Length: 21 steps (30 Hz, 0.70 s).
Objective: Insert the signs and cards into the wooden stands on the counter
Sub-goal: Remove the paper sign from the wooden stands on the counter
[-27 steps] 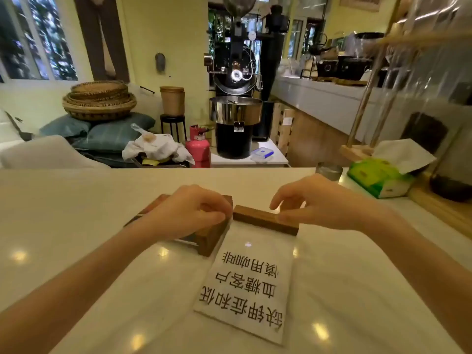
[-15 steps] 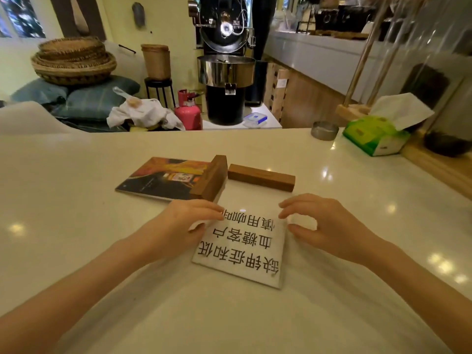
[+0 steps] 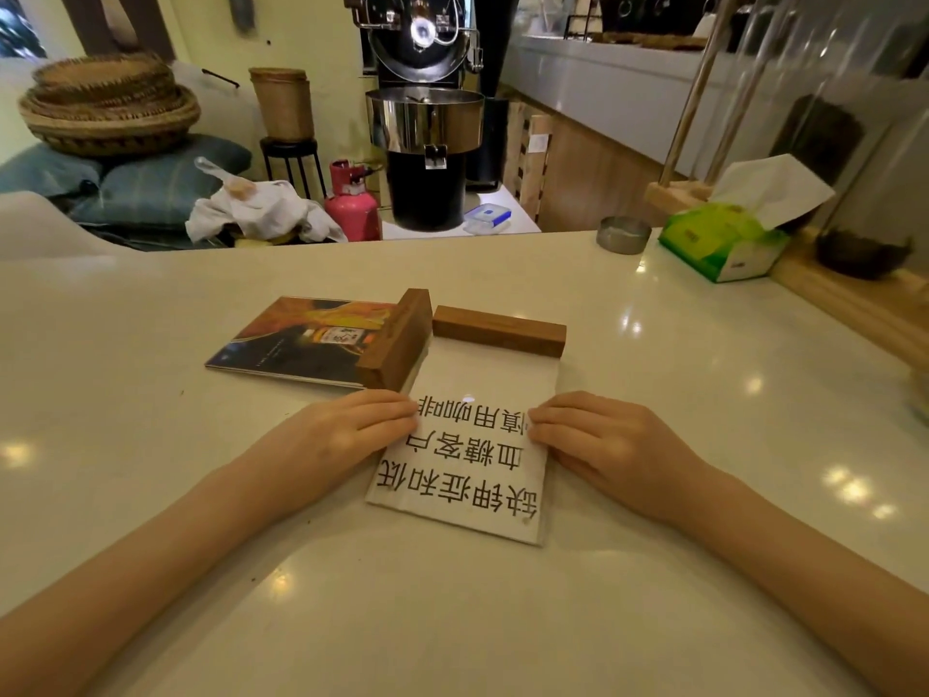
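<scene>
Head view: left of our white sign [image 3: 465, 457] lie a colourful card [image 3: 301, 339] and its wooden stand [image 3: 399, 339]; our left hand [image 3: 347, 435] and right hand [image 3: 603, 442] press flat, fingers extended, on the sign's edges; another stand [image 3: 499, 330] touches its far end.

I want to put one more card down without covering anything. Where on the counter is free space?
The counter is bare left of the left hand, and right of the right hand up to the tissue box. The near edge is free too. It is crowded around the white sign, the two wooden stands and the colourful card.
</scene>
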Motion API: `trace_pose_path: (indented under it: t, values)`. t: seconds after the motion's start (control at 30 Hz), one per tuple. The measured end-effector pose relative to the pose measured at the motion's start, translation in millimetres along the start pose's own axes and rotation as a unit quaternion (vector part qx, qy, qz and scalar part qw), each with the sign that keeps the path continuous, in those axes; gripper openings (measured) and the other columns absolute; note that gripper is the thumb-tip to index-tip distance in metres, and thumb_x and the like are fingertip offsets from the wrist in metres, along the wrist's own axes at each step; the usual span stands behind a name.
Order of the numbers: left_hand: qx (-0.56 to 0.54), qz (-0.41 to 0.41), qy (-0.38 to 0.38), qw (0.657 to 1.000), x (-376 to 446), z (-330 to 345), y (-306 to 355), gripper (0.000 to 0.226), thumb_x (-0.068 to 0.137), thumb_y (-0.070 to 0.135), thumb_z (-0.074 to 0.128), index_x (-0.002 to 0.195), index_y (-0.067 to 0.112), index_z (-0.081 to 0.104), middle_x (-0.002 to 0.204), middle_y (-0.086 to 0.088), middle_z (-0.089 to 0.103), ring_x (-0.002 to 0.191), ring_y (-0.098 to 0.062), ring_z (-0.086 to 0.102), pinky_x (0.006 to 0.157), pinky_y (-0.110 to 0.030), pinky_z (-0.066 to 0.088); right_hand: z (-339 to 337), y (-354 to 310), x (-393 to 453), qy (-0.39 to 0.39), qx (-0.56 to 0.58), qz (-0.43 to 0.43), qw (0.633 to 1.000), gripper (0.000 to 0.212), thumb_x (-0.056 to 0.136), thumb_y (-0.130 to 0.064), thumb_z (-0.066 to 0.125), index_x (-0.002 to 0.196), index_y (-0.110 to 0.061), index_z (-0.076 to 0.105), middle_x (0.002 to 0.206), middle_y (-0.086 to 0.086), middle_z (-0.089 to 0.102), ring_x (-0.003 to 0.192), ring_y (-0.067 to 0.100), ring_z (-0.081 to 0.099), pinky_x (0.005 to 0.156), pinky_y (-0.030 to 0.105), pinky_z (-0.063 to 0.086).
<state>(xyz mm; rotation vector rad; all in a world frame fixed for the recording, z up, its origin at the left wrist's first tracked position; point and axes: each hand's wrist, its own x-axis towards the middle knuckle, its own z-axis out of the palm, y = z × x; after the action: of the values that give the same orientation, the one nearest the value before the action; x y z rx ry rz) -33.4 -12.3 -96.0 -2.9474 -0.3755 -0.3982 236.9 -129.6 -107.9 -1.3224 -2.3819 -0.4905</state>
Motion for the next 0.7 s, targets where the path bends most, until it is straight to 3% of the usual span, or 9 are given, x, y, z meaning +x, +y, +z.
trace_pose_path:
  t: [0.23, 0.33, 0.43, 0.53, 0.6, 0.67, 0.7]
  values:
    - [-0.032, -0.012, 0.0, 0.999, -1, 2, -1, 0.049, 0.062, 0.009, 0.078, 0.108, 0.011, 0.062, 0.11, -0.012, 0.069, 0.099, -0.024, 0.066, 0.079, -0.038, 0.057, 2, 8, -7, -0.001, 0.049, 0.015, 0.999, 0.024, 0.09, -0.016, 0.049, 0.101, -0.005, 0.067, 0.104, 0.01, 0.072, 0.098, 0.024, 0.064, 0.079, 0.031, 0.056]
    - [-0.09, -0.03, 0.06, 0.994, 4, 0, -4, 0.032, 0.081, 0.024, 0.057, 0.109, 0.01, 0.062, 0.112, -0.009, 0.067, 0.107, -0.017, 0.06, 0.092, -0.025, 0.049, -1, 12, -6, 0.043, 0.101, 0.052, 0.993, 0.024, 0.09, -0.017, 0.049, 0.101, -0.004, 0.067, 0.105, 0.011, 0.071, 0.102, 0.019, 0.06, 0.086, 0.027, 0.052]
    - [-0.161, -0.063, 0.099, 0.98, 16, -9, -6, 0.04, 0.088, 0.035, 0.042, 0.104, 0.006, 0.065, 0.107, -0.009, 0.068, 0.107, -0.01, 0.053, 0.098, -0.007, 0.035, -6, 19, 0, 0.085, 0.146, 0.079, 0.982, 0.023, 0.087, -0.016, 0.053, 0.101, -0.003, 0.067, 0.103, 0.009, 0.071, 0.102, 0.013, 0.059, 0.09, 0.021, 0.05]
    - [-0.192, -0.104, 0.153, 0.964, 31, -21, -12, 0.032, 0.079, 0.026, 0.053, 0.101, 0.008, 0.066, 0.1, -0.004, 0.07, 0.102, -0.002, 0.055, 0.09, -0.004, 0.041, -14, 28, 9, 0.117, 0.183, 0.114, 0.969, 0.024, 0.085, -0.017, 0.054, 0.103, -0.006, 0.066, 0.103, 0.001, 0.066, 0.099, 0.009, 0.06, 0.089, 0.013, 0.048]
    - [-0.246, -0.15, 0.176, 0.941, 42, -30, -18, 0.029, 0.075, 0.014, 0.064, 0.104, 0.015, 0.064, 0.092, 0.014, 0.071, 0.09, 0.006, 0.061, 0.078, -0.012, 0.051, -19, 34, 17, 0.139, 0.206, 0.147, 0.957, 0.024, 0.083, -0.017, 0.057, 0.104, -0.008, 0.066, 0.102, -0.004, 0.064, 0.096, 0.005, 0.059, 0.086, 0.007, 0.046]
    - [-0.273, -0.2, 0.182, 0.923, 53, -38, -25, 0.036, 0.074, 0.004, 0.066, 0.103, 0.024, 0.063, 0.082, 0.037, 0.063, 0.077, 0.014, 0.061, 0.068, -0.011, 0.051, -22, 42, 26, 0.158, 0.215, 0.178, 0.947, 0.022, 0.08, -0.012, 0.063, 0.102, -0.011, 0.067, 0.098, -0.006, 0.064, 0.091, 0.001, 0.059, 0.081, 0.003, 0.044]
    - [-0.275, -0.219, 0.183, 0.918, 60, -41, -29, 0.035, 0.074, 0.004, 0.066, 0.101, 0.027, 0.064, 0.08, 0.037, 0.063, 0.073, 0.014, 0.06, 0.066, -0.01, 0.049, -22, 47, 30, 0.164, 0.215, 0.196, 0.943, 0.023, 0.078, -0.01, 0.064, 0.1, -0.012, 0.067, 0.095, -0.005, 0.065, 0.089, 0.0, 0.059, 0.08, 0.003, 0.045]
